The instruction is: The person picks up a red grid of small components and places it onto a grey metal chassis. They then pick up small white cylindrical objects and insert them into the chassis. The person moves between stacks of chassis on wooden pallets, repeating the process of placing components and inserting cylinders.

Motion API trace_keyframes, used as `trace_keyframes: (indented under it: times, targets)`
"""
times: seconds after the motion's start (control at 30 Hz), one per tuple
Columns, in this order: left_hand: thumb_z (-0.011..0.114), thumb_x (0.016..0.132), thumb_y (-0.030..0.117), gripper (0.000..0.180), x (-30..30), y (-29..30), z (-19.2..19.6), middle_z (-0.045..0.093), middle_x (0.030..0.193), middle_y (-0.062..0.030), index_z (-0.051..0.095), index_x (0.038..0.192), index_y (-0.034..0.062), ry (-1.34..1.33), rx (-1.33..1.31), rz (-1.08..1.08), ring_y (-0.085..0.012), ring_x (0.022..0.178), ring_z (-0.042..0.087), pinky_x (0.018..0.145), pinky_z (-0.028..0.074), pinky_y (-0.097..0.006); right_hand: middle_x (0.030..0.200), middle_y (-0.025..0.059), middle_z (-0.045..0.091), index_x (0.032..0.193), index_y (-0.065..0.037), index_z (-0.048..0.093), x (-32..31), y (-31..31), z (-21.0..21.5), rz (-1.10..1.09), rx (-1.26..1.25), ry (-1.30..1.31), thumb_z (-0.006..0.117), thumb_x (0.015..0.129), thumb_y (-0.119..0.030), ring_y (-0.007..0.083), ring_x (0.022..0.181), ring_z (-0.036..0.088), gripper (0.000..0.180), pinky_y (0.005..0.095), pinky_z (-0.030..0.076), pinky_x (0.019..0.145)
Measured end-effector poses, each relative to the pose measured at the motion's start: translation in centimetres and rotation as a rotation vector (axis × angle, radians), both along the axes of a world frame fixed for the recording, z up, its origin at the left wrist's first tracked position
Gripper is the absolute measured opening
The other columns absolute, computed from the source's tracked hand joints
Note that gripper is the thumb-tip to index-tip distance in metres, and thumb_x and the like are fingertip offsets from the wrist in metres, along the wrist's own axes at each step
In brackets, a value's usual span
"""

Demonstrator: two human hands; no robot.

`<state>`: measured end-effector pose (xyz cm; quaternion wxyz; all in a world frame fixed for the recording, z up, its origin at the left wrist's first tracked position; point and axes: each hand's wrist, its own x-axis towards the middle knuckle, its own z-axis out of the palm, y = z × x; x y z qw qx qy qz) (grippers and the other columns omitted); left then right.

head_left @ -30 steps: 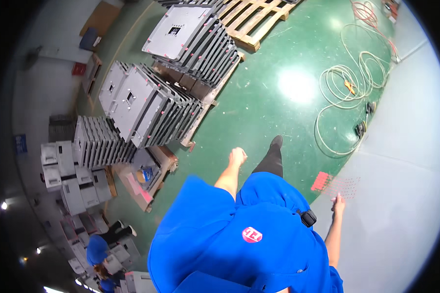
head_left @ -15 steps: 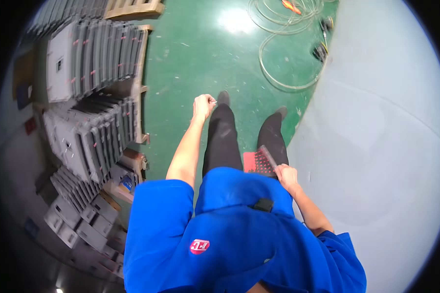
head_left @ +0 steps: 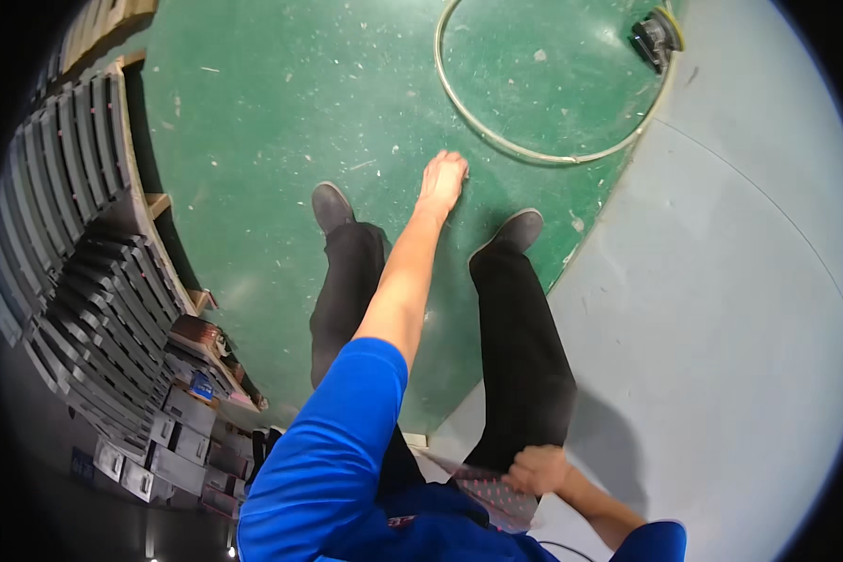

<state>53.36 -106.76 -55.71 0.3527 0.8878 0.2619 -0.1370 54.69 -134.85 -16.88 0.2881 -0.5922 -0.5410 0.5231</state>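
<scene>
My left hand (head_left: pixel 443 180) is stretched out over the green floor, its fingers curled together. Whatever it may hold is hidden beneath the fingers. Close to my waist, in front of my right thigh, my right hand (head_left: pixel 537 468) is closed on the edge of a clear sheet with red dots (head_left: pixel 498 503). The sheet is slightly blurred and hangs against my dark trousers and blue shirt; part of it is out of sight.
A clear hose (head_left: pixel 525 153) loops on the green floor ahead, beside a black round-padded tool (head_left: pixel 658 39). Grey panels (head_left: pixel 89 140) stand stacked on wooden pallets (head_left: pixel 145 201) at the left. A pale grey wall (head_left: pixel 721 328) runs along the right.
My left hand has moved right and farther ahead. My right hand has drawn back toward my waist with the dotted sheet. My feet are farther apart, and the pallets now lie farther left.
</scene>
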Motion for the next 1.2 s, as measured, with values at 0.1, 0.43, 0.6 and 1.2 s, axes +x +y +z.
trace_keyframes:
  times: [0.1,0.43,0.6,1.2]
  targets:
    - [0.05,0.065,0.007,0.008,0.8,0.7,-4.0,0.054,0.083,-0.0092,0.057,0.069,0.0056,-0.01,0.078,-0.151,-0.0235,0.09,0.049,0.078,0.04,-0.034,0.052,-0.0031,0.032,0.052,-0.017,0.041,1.0,-0.3,-1.1,-0.034,-0.018,-0.058,0.062,0.063,-0.024,0.0093,0.043,0.038,0.024,0.0216,0.028,0.035]
    - [0.049,0.064,0.004,0.008,1.4,1.3,-2.2,0.057,0.076,-0.0134,0.057,0.067,0.0044,0.115,0.118,-0.124,-0.0267,0.082,0.055,0.071,0.045,-0.035,0.05,-0.0004,0.037,0.049,-0.014,0.044,1.9,2.5,-0.7,0.029,0.032,-0.195,0.061,0.057,-0.021,0.013,0.041,0.042,0.019,0.0253,0.029,0.034]
    - [0.048,0.057,-0.005,0.011,-1.5,5.1,12.2,0.053,0.066,-0.019,0.053,0.061,0.0034,-0.08,-0.24,0.429,-0.0348,0.069,0.054,0.06,0.044,-0.04,0.05,0.0046,0.037,0.051,-0.009,0.043,0.3,4.7,2.1,-0.011,-0.068,-0.19,0.054,0.064,-0.02,0.0211,0.044,0.043,0.02,0.0326,0.034,0.039]
    - [0.05,0.059,0.001,0.009,-38.3,23.2,49.4,0.058,0.068,-0.0164,0.058,0.061,0.0045,0.004,0.163,1.259,-0.0323,0.067,0.057,0.061,0.047,-0.039,0.07,0.016,0.059,0.069,-0.007,0.061,1.7,49.2,17.7,0.366,0.01,-0.981,0.045,0.078,-0.032,0.034,0.065,0.057,0.031,0.044,0.045,0.061]
